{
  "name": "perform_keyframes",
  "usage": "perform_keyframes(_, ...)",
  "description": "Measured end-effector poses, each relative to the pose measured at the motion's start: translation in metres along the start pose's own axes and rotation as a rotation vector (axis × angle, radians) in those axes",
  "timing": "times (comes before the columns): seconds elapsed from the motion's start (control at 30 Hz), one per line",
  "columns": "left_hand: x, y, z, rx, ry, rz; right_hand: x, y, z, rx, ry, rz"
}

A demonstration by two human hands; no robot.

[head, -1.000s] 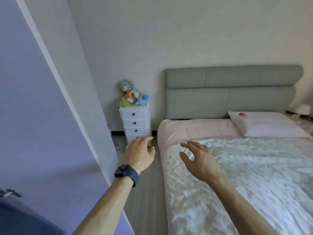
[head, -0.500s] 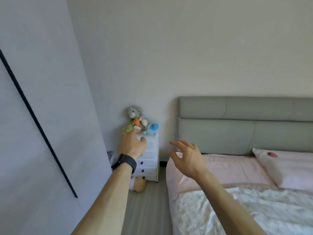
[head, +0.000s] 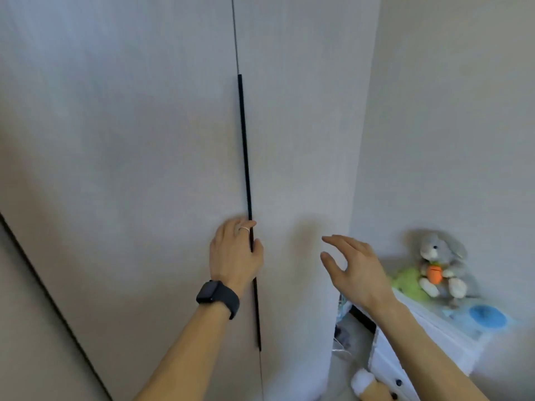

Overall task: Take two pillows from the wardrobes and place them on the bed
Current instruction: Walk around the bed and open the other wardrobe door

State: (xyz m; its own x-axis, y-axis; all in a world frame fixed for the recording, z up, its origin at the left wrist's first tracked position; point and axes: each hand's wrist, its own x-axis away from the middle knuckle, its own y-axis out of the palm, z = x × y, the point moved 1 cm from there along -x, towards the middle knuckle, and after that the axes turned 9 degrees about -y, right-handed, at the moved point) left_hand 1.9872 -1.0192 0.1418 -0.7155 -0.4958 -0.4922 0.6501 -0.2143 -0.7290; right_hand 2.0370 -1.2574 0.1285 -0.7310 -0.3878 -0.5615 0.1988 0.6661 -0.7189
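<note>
A pale grey wardrobe (head: 121, 157) fills the left and middle of the view, its two doors closed. A long black vertical handle strip (head: 244, 157) runs down the gap between the doors. My left hand (head: 236, 251), with a black watch on the wrist and a ring on one finger, has its fingers hooked over the edge of that strip. My right hand (head: 351, 269) hovers in the air to the right of it, fingers spread, holding nothing. No pillow and no bed are in view.
A white bedside chest of drawers (head: 428, 340) stands at the lower right, close to the wardrobe's side. A grey plush rabbit (head: 443, 261), a green toy and a blue toy (head: 487, 315) sit on it. Another plush toy (head: 370, 386) lies on the floor.
The view has swung left from the bed to the wardrobe. My left hand has moved from the air onto the black handle strip. My right hand has followed, still empty.
</note>
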Motion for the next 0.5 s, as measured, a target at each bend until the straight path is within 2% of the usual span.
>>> perform_keyframes(0.1,-0.024,-0.015,-0.019,-0.072,0.024,0.25,-0.045,0.038,-0.009,-0.085,-0.12,0.01)
perform_keyframes(0.17,-0.039,-0.015,-0.027,-0.123,0.07,0.352,-0.075,0.061,-0.013,-0.122,-0.223,0.075)
perform_keyframes(0.37,-0.065,0.011,-0.051,-0.245,0.164,0.505,-0.146,0.115,-0.031,-0.087,-0.489,0.452)
perform_keyframes(0.5,-0.077,0.034,-0.062,-0.266,0.176,0.608,-0.172,0.149,-0.021,-0.025,-0.608,0.557)
